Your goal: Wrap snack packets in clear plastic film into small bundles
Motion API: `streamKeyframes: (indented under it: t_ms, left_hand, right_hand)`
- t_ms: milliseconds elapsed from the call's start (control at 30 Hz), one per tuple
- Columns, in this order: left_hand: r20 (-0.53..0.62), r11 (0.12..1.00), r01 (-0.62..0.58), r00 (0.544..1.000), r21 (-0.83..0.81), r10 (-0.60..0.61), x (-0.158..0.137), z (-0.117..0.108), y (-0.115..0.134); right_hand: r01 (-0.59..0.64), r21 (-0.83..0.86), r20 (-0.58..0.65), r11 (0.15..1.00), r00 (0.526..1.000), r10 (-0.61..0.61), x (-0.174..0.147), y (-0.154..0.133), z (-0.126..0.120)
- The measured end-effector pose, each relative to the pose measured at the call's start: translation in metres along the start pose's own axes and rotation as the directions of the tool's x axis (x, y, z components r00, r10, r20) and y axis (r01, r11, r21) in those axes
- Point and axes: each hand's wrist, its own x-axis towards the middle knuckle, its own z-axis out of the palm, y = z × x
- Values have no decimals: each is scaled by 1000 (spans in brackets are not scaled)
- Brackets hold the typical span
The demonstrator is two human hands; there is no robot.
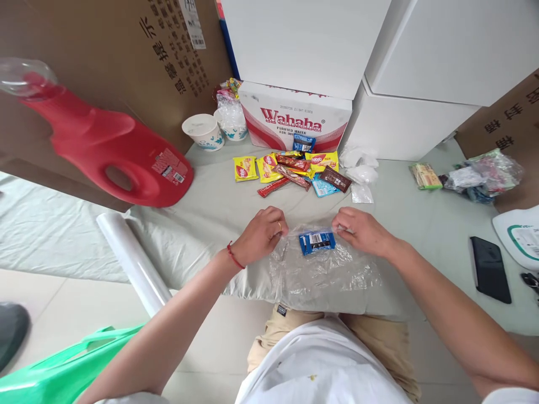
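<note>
A clear plastic sheet point(311, 275) lies on the cloth-covered table near its front edge. On it rest blue snack packets point(318, 242), close together between my hands. My left hand point(265, 233) is closed, pinching the far left corner of the sheet. At the far right corner, my right hand point(357, 229) pinches the same sheet with curled fingers. Just beyond my hands is a pile of wrapped snacks: yellow Nabati packets point(245, 168), red stick packets point(293, 177) and a brown packet point(336, 178). Another blue packet point(304, 143) leans against the Wahaba carton point(295, 115).
A red detergent bottle point(113, 146) and paper cups point(204, 132) stand at the left. White boxes point(416, 120) rise behind. Crumpled white plastic point(360, 168) lies beside the snacks. A phone point(489, 269) is at right. A plastic film roll point(132, 261) and green bag point(71, 359) sit lower left.
</note>
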Motion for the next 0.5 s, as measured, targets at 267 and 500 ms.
streamKeyframes:
  t_ms: [267, 500]
  left_hand:
    - [243, 971, -185, 959, 154, 144, -58, 14, 18]
    - [-60, 998, -17, 998, 53, 20, -58, -20, 44]
  right_hand:
    - [70, -85, 110, 994, 992, -60, -36, 6, 38]
    - [94, -8, 34, 995, 995, -94, -43, 7, 47]
